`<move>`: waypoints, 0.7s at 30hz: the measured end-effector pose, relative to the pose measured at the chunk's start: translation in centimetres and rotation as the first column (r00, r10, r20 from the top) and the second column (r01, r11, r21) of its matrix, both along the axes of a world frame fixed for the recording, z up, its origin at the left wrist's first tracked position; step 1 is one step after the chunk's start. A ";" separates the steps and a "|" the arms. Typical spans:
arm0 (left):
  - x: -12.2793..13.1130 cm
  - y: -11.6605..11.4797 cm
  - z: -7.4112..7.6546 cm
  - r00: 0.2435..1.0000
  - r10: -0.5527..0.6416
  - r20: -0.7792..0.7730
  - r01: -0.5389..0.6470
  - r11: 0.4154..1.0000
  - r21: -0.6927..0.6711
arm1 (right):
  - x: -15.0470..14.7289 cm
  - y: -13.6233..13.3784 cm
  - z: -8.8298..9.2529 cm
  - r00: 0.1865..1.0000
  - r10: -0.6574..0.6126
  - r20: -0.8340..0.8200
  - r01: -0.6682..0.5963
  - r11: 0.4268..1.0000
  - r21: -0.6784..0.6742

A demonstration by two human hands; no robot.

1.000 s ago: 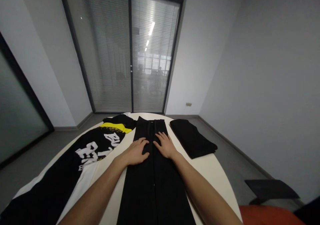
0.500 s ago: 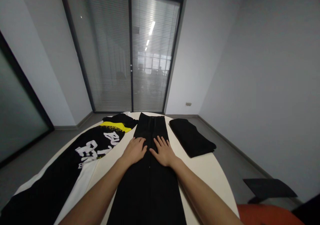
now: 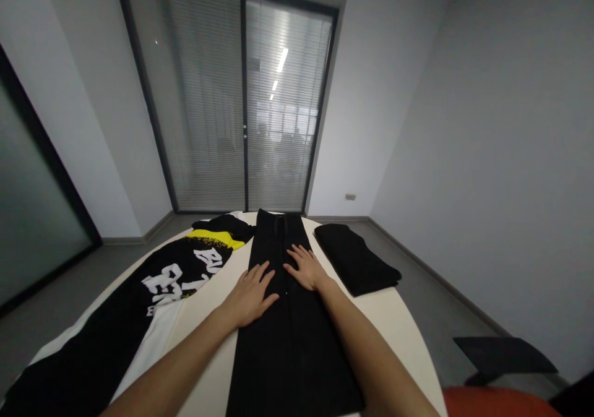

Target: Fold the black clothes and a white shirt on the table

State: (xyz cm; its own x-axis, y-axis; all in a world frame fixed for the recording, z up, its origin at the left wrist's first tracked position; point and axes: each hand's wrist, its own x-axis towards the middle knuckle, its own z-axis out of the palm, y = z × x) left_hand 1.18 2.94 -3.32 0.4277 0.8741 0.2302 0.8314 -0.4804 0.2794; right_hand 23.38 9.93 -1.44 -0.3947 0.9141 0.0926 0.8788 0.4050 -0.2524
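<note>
Black trousers (image 3: 290,343) lie stretched lengthwise down the table, waistband at the far end and legs toward me. My left hand (image 3: 250,294) rests on their left side, fingers spread. My right hand (image 3: 306,270) lies palm down on the right side, a little farther up, its fingers also apart. Neither hand grips the cloth. Left of the trousers is a black, white and yellow printed garment (image 3: 130,299) with white lettering. A folded black garment (image 3: 355,259) sits on the right of the table.
The pale round table (image 3: 394,324) holds all the clothing. At the lower right stand a red chair seat (image 3: 496,403) and a black armrest (image 3: 505,354). Beyond the table are a glass partition with blinds (image 3: 204,107) and grey walls.
My left hand has slid slightly toward me and my right hand slightly away. The lower part of the trousers has shifted to the right, and their near hem now shows.
</note>
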 end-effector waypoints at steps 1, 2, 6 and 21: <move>-0.1 -0.2 -0.2 0.999 0.012 0.042 -0.013 0.999 0.037 | 0.0 -0.2 0.3 1.000 0.016 0.005 -0.016 0.999 0.040; -0.3 -0.4 -0.3 0.996 0.022 0.084 -0.028 0.997 0.069 | -0.1 -0.6 0.7 0.999 0.043 0.019 -0.044 0.996 0.077; -0.5 -1.0 0.3 0.986 0.007 0.166 -0.025 0.994 0.110 | 0.2 -3.0 2.6 0.985 0.144 0.096 -0.158 0.976 0.148; -1.7 0.7 0.2 0.999 0.024 0.045 -0.028 0.995 0.094 | 0.5 -11.0 3.7 0.790 0.551 -0.271 -0.605 0.773 -0.193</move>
